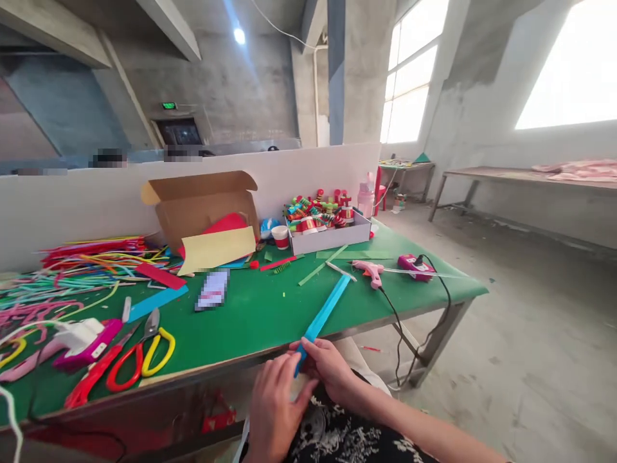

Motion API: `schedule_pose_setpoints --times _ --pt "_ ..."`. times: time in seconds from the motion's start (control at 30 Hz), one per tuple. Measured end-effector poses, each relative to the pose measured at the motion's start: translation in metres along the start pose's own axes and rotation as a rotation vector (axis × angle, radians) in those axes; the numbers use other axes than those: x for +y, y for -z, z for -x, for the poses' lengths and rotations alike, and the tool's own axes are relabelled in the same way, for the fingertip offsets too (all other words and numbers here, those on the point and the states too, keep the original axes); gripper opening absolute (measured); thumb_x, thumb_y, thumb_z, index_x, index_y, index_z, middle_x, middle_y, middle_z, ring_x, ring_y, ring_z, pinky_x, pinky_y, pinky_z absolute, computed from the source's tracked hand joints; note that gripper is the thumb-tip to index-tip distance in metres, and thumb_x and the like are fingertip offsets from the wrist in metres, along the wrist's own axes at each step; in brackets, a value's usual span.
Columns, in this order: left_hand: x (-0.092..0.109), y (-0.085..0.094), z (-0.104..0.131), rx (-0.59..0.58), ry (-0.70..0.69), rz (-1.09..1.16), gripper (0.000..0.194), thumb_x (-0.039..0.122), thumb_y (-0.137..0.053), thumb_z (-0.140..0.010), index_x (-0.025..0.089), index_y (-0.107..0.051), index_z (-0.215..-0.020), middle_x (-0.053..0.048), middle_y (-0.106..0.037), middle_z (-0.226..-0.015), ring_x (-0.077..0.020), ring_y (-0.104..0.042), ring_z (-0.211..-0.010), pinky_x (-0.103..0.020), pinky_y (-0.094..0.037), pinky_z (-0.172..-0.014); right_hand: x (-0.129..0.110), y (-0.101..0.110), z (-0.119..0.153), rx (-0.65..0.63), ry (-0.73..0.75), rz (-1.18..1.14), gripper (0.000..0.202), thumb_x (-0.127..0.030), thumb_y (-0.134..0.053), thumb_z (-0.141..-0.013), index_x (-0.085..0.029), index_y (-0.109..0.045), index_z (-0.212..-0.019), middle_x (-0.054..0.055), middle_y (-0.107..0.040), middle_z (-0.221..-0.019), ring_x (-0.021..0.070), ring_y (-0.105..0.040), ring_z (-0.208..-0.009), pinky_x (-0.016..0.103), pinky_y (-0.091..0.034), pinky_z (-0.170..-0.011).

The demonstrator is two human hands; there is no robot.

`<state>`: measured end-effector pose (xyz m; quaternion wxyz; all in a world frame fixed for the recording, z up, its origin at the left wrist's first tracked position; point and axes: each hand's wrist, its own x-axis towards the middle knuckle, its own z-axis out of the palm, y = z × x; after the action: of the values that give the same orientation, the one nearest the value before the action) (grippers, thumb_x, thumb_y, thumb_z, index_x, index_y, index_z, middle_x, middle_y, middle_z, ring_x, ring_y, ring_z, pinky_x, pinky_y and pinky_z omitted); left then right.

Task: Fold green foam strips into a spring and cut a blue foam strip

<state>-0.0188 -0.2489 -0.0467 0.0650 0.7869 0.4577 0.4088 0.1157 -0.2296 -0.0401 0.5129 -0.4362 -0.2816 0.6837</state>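
A long, narrow blue strip [328, 310], apparently paper or felt, slants from the green tabletop down over its front edge. My right hand [332, 368] pinches it near the lower end, thumb on top. Around that lower end curl the fingers of my left hand [276, 400], its thumb below. Beyond the strip's far end lie a thin white stick [341, 271] and a pink glue gun [370, 272] with a black cord. Red-and-yellow-handled scissors [143, 360] rest on the table to the left of my hands.
The green table [260, 315] carries pipe cleaners [106, 267], a cardboard box [205, 206], a phone [212, 289], a paper cup [280, 236] and a white box [332, 239] of small colourful figures. A purple power socket [415, 267] sits right. A white partition [120, 193] runs behind.
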Motion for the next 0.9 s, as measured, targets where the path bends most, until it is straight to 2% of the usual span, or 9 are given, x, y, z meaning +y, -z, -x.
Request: schedule_pose_setpoints --times 0.13,0.17,0.23,0.3,0.37,0.47,0.7,0.8,0.9 --pt "-0.005 -0.003 0.012 -0.193 0.663 0.590 0.054 0.071 -0.048 -0.079 0.019 -0.060 -0.080 -0.004 -0.063 -0.072 -0.0172 -0.056 -0.064 -0.027 -0.042 -0.056 0.010 0.015 0.010 -0.064 0.011 -0.076 0.048 -0.063 -0.074 -0.062 -0.017 -0.070 -0.077 0.007 -0.073 -0.078 0.0231 -0.067 -0.082 0.037 -0.049 -0.081" --pt "-0.006 -0.006 0.013 -0.272 0.766 0.720 0.058 0.074 -0.048 -0.076 0.018 -0.060 -0.078 -0.002 -0.060 -0.067 -0.0163 -0.054 -0.061 -0.026 -0.040 -0.054 0.013 0.017 0.011 -0.078 0.007 -0.078 0.047 -0.063 -0.073 -0.063 -0.018 -0.070 -0.076 0.007 -0.073 -0.078 0.0227 -0.067 -0.080 0.036 -0.049 -0.080" --pt "-0.005 -0.014 0.013 -0.398 0.873 0.927 0.062 0.078 -0.054 -0.068 0.017 -0.061 -0.073 0.000 -0.055 -0.059 -0.0139 -0.049 -0.055 -0.025 -0.037 -0.051 0.017 0.019 0.012 -0.092 -0.005 -0.058 0.046 -0.063 -0.073 -0.063 -0.019 -0.070 -0.075 0.006 -0.073 -0.076 0.0211 -0.066 -0.074 0.035 -0.050 -0.075" --pt "-0.003 -0.025 0.010 -0.411 0.930 1.038 0.062 0.077 -0.065 -0.057 0.016 -0.060 -0.067 0.002 -0.051 -0.053 -0.0107 -0.042 -0.049 -0.024 -0.033 -0.048 0.019 0.020 0.011 -0.105 -0.015 -0.024 0.047 -0.062 -0.073 -0.063 -0.018 -0.071 -0.078 0.005 -0.072 -0.076 0.0194 -0.065 -0.071 0.033 -0.049 -0.072" --pt "-0.002 -0.034 0.008 -0.351 0.979 1.089 0.060 0.071 -0.075 -0.048 0.015 -0.060 -0.065 0.004 -0.048 -0.049 -0.0080 -0.037 -0.047 -0.022 -0.028 -0.047 0.022 0.020 0.008 -0.114 0.003 0.007 0.048 -0.061 -0.074 -0.064 -0.016 -0.072 -0.081 0.004 -0.071 -0.075 0.0181 -0.064 -0.070 0.032 -0.049 -0.071" --pt "-0.003 -0.038 0.008 -0.327 1.015 1.115 0.057 0.066 -0.079 -0.046 0.014 -0.061 -0.063 0.005 -0.047 -0.047 -0.0070 -0.035 -0.046 -0.022 -0.025 -0.047 0.026 0.020 0.005 -0.103 0.051 0.039 0.051 -0.061 -0.075 -0.062 -0.015 -0.072 -0.084 0.004 -0.070 -0.073 0.0173 -0.064 -0.068 0.032 -0.049 -0.072" --pt "-0.014 -0.016 0.019 -0.418 0.976 0.936 0.053 0.067 -0.073 -0.052 0.015 -0.062 -0.056 0.003 -0.046 -0.042 -0.0087 -0.035 -0.046 -0.023 -0.026 -0.050 0.024 0.027 0.006 -0.008 0.116 0.080 0.050 -0.069 -0.073 -0.057 -0.020 -0.071 -0.068 0.004 -0.070 -0.068 0.0229 -0.068 -0.081 0.040 -0.047 -0.091" --pt "-0.020 -0.008 0.024 -0.446 0.961 0.905 0.052 0.067 -0.072 -0.053 0.016 -0.061 -0.054 0.003 -0.045 -0.042 -0.0094 -0.034 -0.047 -0.023 -0.027 -0.051 0.014 0.032 0.008 0.040 0.148 0.153 0.049 -0.070 -0.072 -0.057 -0.022 -0.071 -0.065 0.004 -0.071 -0.071 0.0247 -0.067 -0.084 0.041 -0.047 -0.092" --pt "-0.022 -0.002 0.028 -0.455 0.953 0.883 0.053 0.068 -0.070 -0.055 0.016 -0.061 -0.054 0.003 -0.044 -0.044 -0.0100 -0.035 -0.049 -0.023 -0.028 -0.051 0.005 0.038 0.011 0.067 0.196 0.212 0.046 -0.068 -0.069 -0.063 -0.023 -0.072 -0.064 0.004 -0.072 -0.071 0.0232 -0.067 -0.082 0.040 -0.047 -0.091"
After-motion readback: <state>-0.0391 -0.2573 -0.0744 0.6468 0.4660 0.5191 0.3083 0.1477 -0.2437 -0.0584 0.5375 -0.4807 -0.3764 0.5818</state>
